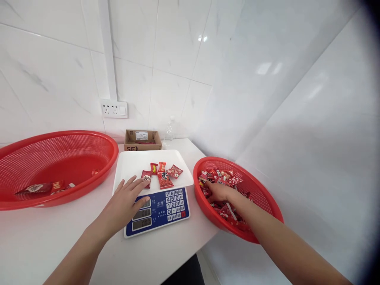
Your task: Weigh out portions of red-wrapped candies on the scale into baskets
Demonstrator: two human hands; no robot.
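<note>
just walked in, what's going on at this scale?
A person's right hand is in the right basket, among many red packets; its grip is hidden. The open left hand is over the scale, fingertips by five packets on the tray. The left basket holds a few more.

“志准” on the scale (158, 220) (keypad (175, 202) 0–9), “枣” on a packet (165, 183), “SF” on a box (148, 147)

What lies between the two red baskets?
In the head view: a digital scale, snack packets on its tray, the left hand over it; behind, an open cardboard box and a clear bottle.
</note>
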